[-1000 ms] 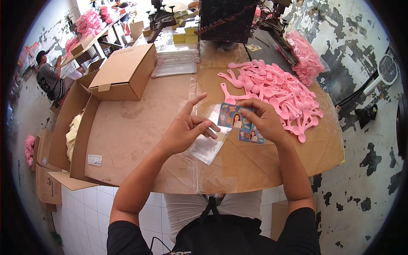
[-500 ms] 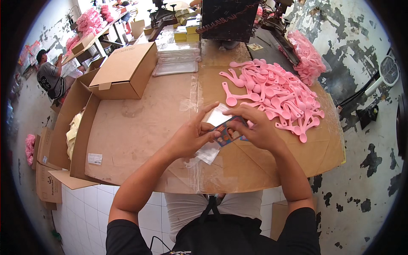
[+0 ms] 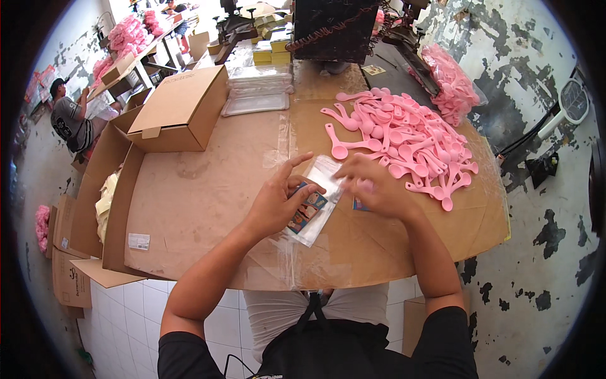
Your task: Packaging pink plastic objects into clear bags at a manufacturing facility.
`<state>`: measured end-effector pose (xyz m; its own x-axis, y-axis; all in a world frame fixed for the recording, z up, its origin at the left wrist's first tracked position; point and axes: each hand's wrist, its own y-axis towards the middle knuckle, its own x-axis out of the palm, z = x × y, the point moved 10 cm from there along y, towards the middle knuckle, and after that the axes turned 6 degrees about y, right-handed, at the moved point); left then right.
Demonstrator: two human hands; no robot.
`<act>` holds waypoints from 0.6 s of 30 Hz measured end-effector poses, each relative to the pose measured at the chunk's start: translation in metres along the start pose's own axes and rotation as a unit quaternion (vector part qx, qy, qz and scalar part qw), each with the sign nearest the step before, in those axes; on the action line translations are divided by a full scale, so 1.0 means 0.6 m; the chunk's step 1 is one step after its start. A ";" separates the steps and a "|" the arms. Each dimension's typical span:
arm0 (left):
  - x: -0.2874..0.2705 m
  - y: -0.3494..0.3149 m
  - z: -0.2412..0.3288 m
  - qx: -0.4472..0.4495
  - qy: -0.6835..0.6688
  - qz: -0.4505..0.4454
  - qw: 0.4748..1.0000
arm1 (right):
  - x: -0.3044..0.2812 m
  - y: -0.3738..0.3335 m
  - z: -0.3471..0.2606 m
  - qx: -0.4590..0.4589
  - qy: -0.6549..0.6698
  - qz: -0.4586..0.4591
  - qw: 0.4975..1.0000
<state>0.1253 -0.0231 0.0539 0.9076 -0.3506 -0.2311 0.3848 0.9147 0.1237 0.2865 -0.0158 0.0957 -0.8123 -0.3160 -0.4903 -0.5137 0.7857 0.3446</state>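
Note:
My left hand (image 3: 276, 201) is closed on a small printed card (image 3: 307, 208), dark blue with coloured pictures, pinched under the thumb. Beneath that card lie clear plastic bags (image 3: 323, 216), flat on the table. My right hand (image 3: 372, 187) is beside the upper end of the bags, its fingers curled and smeared by motion. A bit of pink shows among those fingers, apparently a pink measuring spoon (image 3: 365, 185) mostly hidden by the hand. Another blue card (image 3: 359, 205) peeks out below the right hand. Just beyond is a heap of pink measuring spoons (image 3: 410, 136).
A closed cardboard box (image 3: 180, 110) stands at the back left, next to stacked clear packaging (image 3: 257, 88). An open carton (image 3: 117, 208) lines the left edge. A bag of pink spoons (image 3: 449, 85) lies at the far right. Another person (image 3: 71, 120) sits at the far left.
The card was between both hands; now the left hand alone holds it, lower and further left over the bags. My right hand has let go of the card.

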 end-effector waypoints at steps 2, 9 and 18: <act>-0.003 0.000 0.006 0.002 -0.005 0.012 1.000 | -0.057 -0.004 0.038 0.021 -0.011 0.057 0.998; -0.015 0.004 0.000 -0.020 -0.045 0.019 0.999 | -0.103 -0.025 0.076 0.007 -0.365 0.013 0.931; -0.004 0.000 0.011 -0.011 -0.064 0.006 0.998 | -0.078 -0.013 0.006 0.010 -0.151 0.026 0.988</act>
<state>0.1244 -0.0236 0.0606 0.9266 -0.3614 -0.1042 0.3716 0.9225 0.1046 0.3296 -0.0051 0.1132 -0.7166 -0.1037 -0.6897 -0.4651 0.8080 0.3617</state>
